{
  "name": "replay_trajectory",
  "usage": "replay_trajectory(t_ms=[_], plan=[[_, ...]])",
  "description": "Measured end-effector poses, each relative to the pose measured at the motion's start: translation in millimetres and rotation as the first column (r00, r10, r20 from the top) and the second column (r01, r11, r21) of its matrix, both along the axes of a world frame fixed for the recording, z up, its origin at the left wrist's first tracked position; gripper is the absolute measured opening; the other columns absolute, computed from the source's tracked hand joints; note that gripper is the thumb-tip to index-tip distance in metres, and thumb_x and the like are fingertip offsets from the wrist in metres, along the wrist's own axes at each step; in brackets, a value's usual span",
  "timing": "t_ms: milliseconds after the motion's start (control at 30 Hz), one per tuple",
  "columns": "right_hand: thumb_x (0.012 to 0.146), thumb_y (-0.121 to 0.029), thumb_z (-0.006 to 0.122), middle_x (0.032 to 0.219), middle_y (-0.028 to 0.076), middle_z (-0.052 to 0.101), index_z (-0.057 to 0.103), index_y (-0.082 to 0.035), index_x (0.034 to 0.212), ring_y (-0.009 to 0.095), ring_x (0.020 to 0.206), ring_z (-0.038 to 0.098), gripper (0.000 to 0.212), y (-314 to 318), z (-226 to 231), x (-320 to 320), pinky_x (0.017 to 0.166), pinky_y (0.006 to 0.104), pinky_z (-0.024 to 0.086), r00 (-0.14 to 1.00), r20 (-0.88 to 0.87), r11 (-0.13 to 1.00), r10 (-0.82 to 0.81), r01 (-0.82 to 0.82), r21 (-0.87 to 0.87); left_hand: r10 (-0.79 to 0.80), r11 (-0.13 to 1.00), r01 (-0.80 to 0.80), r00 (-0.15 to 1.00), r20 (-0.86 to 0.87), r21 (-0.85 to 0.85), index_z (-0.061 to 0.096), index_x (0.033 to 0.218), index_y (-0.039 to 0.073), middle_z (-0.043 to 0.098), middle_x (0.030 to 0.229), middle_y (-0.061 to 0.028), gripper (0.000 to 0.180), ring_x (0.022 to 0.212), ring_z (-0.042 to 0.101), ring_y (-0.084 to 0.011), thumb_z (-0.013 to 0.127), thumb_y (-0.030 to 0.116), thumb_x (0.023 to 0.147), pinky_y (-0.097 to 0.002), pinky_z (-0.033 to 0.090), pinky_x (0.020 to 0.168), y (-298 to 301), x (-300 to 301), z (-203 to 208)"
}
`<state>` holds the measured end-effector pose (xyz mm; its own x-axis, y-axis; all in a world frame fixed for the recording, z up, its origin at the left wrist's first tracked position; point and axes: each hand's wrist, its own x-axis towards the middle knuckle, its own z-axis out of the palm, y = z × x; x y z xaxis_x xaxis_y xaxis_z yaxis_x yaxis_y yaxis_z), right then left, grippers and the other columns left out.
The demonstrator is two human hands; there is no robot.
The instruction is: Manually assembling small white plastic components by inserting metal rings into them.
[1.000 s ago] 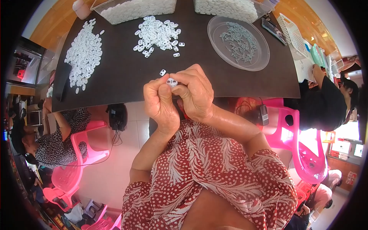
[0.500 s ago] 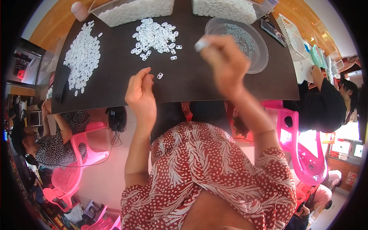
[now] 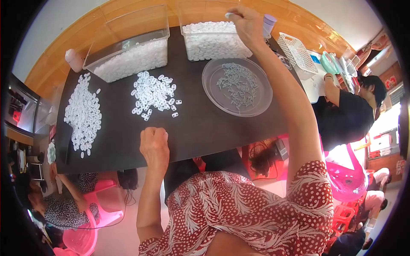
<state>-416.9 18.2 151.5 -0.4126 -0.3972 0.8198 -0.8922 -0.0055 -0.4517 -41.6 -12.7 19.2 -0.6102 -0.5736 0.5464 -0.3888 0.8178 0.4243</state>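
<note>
Right fingers [image 3: 240,11] pinched a white piece [image 3: 228,15].
It seemed light, hard, best held by edges; left fingers [image 3: 153,133] curled, grip hidden.

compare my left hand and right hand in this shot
The left hand is near the front edge of the table; the right hand is stretched out by the right clear bin. The left hand is curled, no piece visible; the right hand pinches a small white piece. Both are bare.

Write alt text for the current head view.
Right hand pinches a small white piece by the right clear bin. Left hand is curled over a dark table bearing two white piles and a clear dish of grey pieces.
</note>
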Motion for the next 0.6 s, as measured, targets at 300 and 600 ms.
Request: replay_trajectory(t_ms=[300,600], plan=[[0.073,-0.01,0.065,0.078,0.013,0.066,0.068,-0.004,0.092,0.03,0.076,0.062,0.02,8.5,-10.1,41.8,0.068,0.0373,0.048,0.978,-0.184,0.983,-0.099,0.124,0.134,-0.046,0.77,0.225,0.953,-0.299,0.597,0.065,0.093,0.001,0.053,0.077,-0.0028,0.013,0.063,0.048,-0.0102,0.063,-0.001,0.08,-0.0239,0.04,0.058,1.3,0.0,16.5],[0.073,-0.012,0.064,0.078,0.01,0.066,0.067,-0.006,0.076,0.03,0.075,0.059,0.007,82.6,-98.4,58.0,0.071,0.0377,0.047,0.995,-0.027,0.791,0.091,-0.056,0.61,-0.092,0.757,0.286,0.936,-0.339,0.587,0.064,0.096,0.0,0.053,0.082,0.0025,0.014,0.069,0.048,-0.0035,0.064,0.01,0.086,-0.0164,0.039,0.06,7.5,-7.8,4.8]])
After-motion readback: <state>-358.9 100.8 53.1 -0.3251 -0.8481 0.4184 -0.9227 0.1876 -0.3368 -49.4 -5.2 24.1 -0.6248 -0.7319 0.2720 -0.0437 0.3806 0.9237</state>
